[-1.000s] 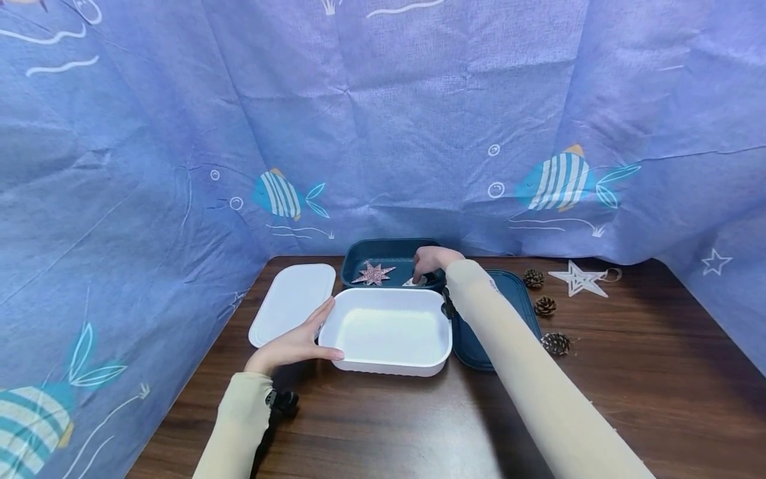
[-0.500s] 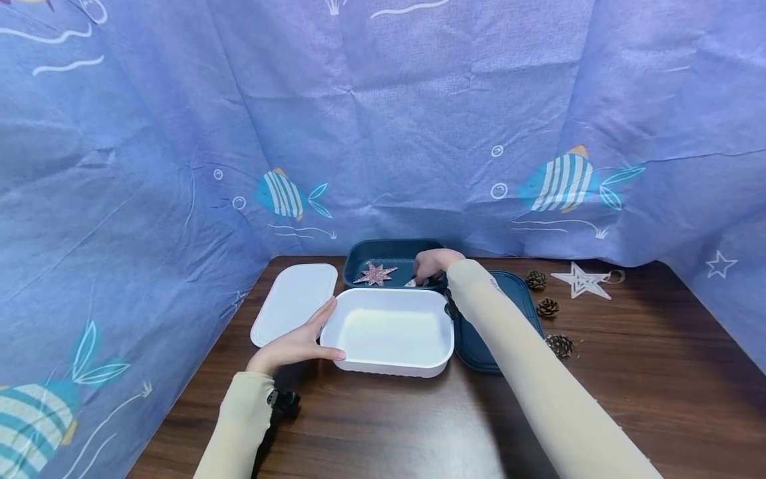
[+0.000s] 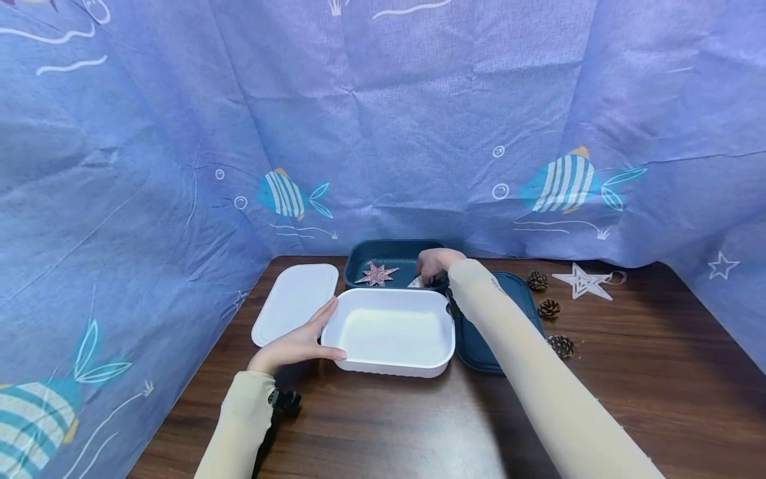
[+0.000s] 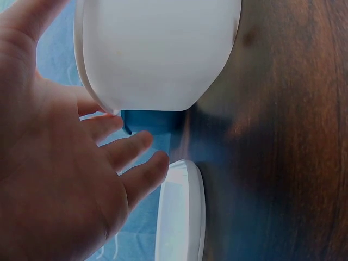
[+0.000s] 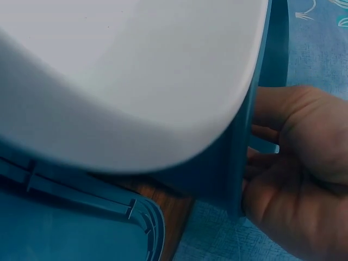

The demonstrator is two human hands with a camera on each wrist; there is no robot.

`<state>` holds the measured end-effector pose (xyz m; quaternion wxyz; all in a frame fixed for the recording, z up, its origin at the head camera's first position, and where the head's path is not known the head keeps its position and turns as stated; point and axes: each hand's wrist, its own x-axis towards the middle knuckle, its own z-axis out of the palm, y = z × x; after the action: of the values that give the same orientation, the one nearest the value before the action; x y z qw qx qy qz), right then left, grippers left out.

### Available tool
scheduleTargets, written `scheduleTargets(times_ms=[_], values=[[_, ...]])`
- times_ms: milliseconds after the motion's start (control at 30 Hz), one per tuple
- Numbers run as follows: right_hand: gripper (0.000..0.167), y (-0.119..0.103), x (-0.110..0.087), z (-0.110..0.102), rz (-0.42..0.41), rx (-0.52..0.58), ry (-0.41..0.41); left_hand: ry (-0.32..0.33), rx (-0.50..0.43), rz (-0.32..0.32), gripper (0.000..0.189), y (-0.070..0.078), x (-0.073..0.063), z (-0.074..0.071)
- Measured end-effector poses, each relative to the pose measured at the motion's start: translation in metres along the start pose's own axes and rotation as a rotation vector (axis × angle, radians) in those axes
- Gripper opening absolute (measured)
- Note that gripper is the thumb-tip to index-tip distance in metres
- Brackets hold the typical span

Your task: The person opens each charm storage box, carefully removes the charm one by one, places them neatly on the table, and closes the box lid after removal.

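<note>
In the head view my left hand [image 3: 302,342] rests at the left end of a white rectangular box [image 3: 389,332], its thumb along the near rim. The left wrist view shows its fingers spread and loosely bent beside the box wall. My right hand [image 3: 435,263] reaches into a dark blue box [image 3: 391,249] behind the white one. Its curled fingers pinch a small white pointed piece [image 3: 416,283], mostly covered by the hand. In the right wrist view the blue wall hides the fingertips. A pink glittery star [image 3: 377,274] lies in the blue box, left of that hand.
A white lid [image 3: 296,303] lies left of the boxes, a dark blue lid [image 3: 479,342] to the right, partly under my right sleeve. Several pine cones and a white star ornament [image 3: 583,282] lie farther right on the wooden table [image 3: 658,372]. A blue fish-print cloth hangs behind.
My right fingers have closed in on the white piece in the blue box, and it now looks tilted. My left hand and the white box stay in place; the view has shifted slightly.
</note>
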<state>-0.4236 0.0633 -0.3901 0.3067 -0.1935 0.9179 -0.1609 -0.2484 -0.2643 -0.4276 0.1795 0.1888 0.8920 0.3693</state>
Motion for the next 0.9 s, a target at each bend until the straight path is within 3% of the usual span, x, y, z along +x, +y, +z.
scheduleTargets(times_ms=[167, 433, 600, 900], values=[[0.046, 0.0, -0.003, -0.001, -0.041, 0.05, 0.022, 0.001, 0.0, 0.002, 0.116, 0.001, 0.0, 0.0], [0.048, -0.003, -0.009, -0.002, -0.082, 0.163, -0.021, -0.003, 0.003, 0.001, 0.117, 0.002, -0.001, -0.001], [0.046, -0.006, -0.014, -0.003, -0.071, 0.131, -0.032, -0.002, 0.003, 0.0, 0.117, 0.004, -0.002, -0.001], [0.027, -0.006, -0.021, -0.003, -0.055, 0.035, -0.042, -0.008, -0.008, -0.01, 0.117, 0.006, -0.003, 0.0]])
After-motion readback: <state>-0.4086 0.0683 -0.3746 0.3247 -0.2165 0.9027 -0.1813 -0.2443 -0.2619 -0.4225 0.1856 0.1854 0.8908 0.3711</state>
